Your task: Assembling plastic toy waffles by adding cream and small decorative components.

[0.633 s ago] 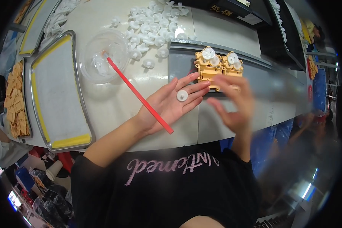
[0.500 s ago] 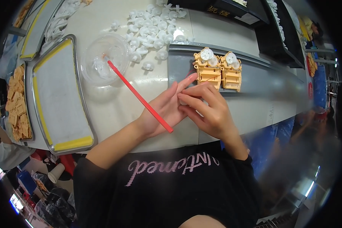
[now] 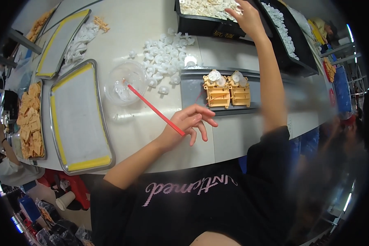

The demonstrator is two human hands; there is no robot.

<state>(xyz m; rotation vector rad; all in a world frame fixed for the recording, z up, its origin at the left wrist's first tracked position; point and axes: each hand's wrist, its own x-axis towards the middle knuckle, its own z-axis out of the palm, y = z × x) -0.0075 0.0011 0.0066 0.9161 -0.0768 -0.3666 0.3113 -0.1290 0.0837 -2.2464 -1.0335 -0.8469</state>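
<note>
Right hand (image 3: pixel 249 19) has left the left hand (image 3: pixel 184 124) for the black bin (image 3: pixel 196 23), fingers parted. White tabletop (image 3: pixel 242 133) occupies a cluttered room. Grey rail (image 3: pixel 188 89) presumably steadies two yellow cases (image 3: pixel 218 96). Left hand hangs loosely open nearby. Clear cup (image 3: pixel 109 89) supports the leaning red stick (image 3: pixel 156 111), apparently for quick reach.

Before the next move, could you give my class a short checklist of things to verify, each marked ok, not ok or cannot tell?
1. Two yellow frames side by side on the grey rail: ok.
2. Right hand at the black bin: ok.
3. Part gripped in right hand: cannot tell.
4. Left hand showing no part in its fingers: ok.
5. Loose white discs boxed: not ok, scattered on the table.
6. Red stick touching left wrist: cannot tell.
</note>
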